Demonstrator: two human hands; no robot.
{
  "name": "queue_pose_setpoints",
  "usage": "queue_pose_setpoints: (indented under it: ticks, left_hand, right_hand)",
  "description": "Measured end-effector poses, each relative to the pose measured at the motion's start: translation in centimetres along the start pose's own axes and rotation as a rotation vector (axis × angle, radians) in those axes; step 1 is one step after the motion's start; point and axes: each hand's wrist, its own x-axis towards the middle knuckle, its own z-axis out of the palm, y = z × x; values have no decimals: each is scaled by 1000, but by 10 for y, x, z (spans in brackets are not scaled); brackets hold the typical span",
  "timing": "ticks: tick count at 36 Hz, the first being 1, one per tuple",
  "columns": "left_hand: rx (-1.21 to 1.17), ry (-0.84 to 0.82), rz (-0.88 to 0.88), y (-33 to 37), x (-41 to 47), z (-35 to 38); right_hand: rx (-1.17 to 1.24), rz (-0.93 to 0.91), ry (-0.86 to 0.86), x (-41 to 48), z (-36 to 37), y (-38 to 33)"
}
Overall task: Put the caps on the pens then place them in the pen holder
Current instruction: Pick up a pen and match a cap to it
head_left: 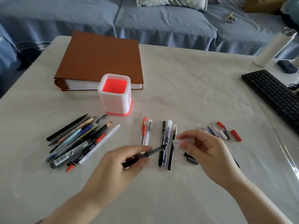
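A: Where's the black pen [155,149]?
B: In the left grip [119,162], fingers curled round its barrel, tip pointing right, above the worktop [194,94].
A: And the right grip [205,147]?
B: Pinching a clear cap [178,141], just beside the tip, not on it.
A: The pen holder [114,97]?
B: Upright beyond both grips, in front of a brown binder [100,60]. Uncapped pens [77,139] lie heaped to its left; loose caps [226,131] lie right.
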Motion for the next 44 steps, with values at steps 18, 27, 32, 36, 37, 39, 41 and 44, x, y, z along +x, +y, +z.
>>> queue_pose_setpoints:
  ticks: [18, 27, 32, 36, 37, 39, 41, 44]
  left_hand:
    - [-33, -1, -82, 2, 1, -1]
    - [-317, -110, -328, -1, -1, -9]
    - [35, 31, -138, -27, -2, -19]
    - [529, 272, 23, -60, 2, -41]
    - [617, 307, 21, -67, 4, -45]
    - [717, 305, -12, -76, 7, -48]
    - [789, 282, -20, -80, 11, -47]
    - [937, 242, -9, -85, 16, -42]
  right_hand:
    - [-26, 2, -138, -2, 22, -8]
    - [-10, 47, -202, 2, 33, -3]
    - [343, 234, -139, 3, 50, 2]
    - [344, 214, 44, 13, 50, 12]
    - [364, 217, 96, 18, 47, 13]
    - [320, 218, 187, 29, 41, 16]
    - [207, 221, 228, 41, 38, 24]
    - [-18, 263, 236, 54, 43, 37]
